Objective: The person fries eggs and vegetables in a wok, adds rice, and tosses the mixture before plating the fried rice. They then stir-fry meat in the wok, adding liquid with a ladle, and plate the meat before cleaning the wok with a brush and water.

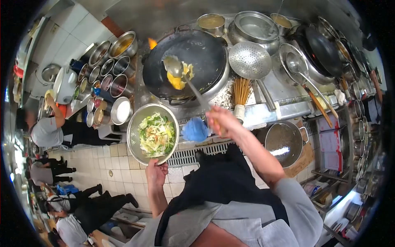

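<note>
My left hand [157,172] grips the near rim of a metal colander [174,144], fingers closed under its edge. Chopped cabbage and greens [155,133] fill the colander, which I hold at the near left of the wok. My right hand [223,122] is wrapped round the handle of a long cooking ladle [195,91]. The ladle's bowl is inside the black wok [205,61], against yellow cooked egg [176,82]. A blue cloth [196,129] lies on the stove edge, just left of my right hand.
A perforated skimmer [249,59] and a bamboo brush [241,91] sit right of the wok. Flame [152,43] shows at its far left rim. Seasoning pots [122,110] crowd the left counter. A large pot [284,144] stands at lower right. Co-workers [48,131] stand at left.
</note>
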Motion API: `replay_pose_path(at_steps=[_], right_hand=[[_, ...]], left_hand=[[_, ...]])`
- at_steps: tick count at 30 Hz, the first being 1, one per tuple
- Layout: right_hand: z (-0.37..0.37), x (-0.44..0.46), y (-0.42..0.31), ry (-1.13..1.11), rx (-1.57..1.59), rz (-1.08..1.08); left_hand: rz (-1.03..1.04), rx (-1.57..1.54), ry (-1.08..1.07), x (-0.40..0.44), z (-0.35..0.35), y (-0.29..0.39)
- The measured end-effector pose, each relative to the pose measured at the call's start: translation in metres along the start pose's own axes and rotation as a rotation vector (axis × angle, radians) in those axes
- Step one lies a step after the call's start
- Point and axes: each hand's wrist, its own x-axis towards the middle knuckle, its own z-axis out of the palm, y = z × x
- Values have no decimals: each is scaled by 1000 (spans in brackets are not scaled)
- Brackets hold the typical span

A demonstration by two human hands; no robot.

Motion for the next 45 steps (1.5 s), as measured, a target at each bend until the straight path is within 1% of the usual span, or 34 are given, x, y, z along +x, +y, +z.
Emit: replay_pose_path(at_steps=[2, 4, 6, 7, 8, 10, 12, 13, 14, 16, 17, 18, 20, 23, 24, 26, 29, 30, 32, 35, 36, 38, 41, 44, 45], right_hand=[[-6, 29, -7, 62, -25, -64], [-2, 31, 7, 111, -319, -179], [17, 5, 30, 289, -442, -244], [19, -7, 35, 231, -432, -230], [31, -26, 33, 203, -325, -113], [24, -29, 27, 114, -150, -40], [7, -9, 1, 60, 11, 38], [-8, 14, 2, -28, 92, -2], [-16, 27, 10, 27, -47, -73], [-3, 38, 15, 126, -329, -212], [3, 29, 26, 273, -460, -302], [4, 24, 44, 246, -505, -399], [33, -20, 53, 270, -387, -249], [37, -44, 27, 219, -218, -1], [23, -23, 19, 216, -100, -27], [-4, 14, 8, 76, 77, -43], [5, 34, 33, 242, -406, -268], [8, 27, 50, 259, -461, -321], [31, -10, 66, 294, -369, -291], [38, -43, 54, 280, -130, -30], [34, -40, 28, 206, -113, -24], [13, -6, 11, 51, 88, -29], [-5, 45, 41, 170, -280, -242], [30, 7, 87, 352, -440, -361], [48, -18, 89, 309, -339, -251]], left_hand=[[31, 3, -11, 0, -3, -1], [42, 1, -5, -3, -7, -5], [58, -18, 41, -4, -5, -11], [73, -29, 66, -3, -5, -11], [79, -26, 77, -4, -7, -13], [102, -8, 86, 1, -8, -11], [92, -14, 62, 9, -14, -11], [84, -17, 51, 10, -18, -12], [72, -24, 31, 8, -18, -12], [53, -44, -1, 0, -18, -10], [54, -39, 7, 2, -17, -10], [69, -43, 11, 2, -17, -10], [87, -50, 29, -3, -19, -11], [80, -15, 46, -2, -24, -11], [76, 0, 55, -1, -22, -9], [52, 10, 42, 1, -26, -9], [64, 16, 36, -2, -27, -8], [75, 15, 36, -4, -26, -7], [96, 14, 25, -5, -22, -6], [90, 35, 16, 0, -26, -7], [86, 39, 12, 2, -27, -6], [76, 61, -2, 2, -28, -3], [76, 72, -13, -2, -30, -4], [94, 61, -28, -5, -31, -7], [96, 61, -31, -5, -31, -8]])
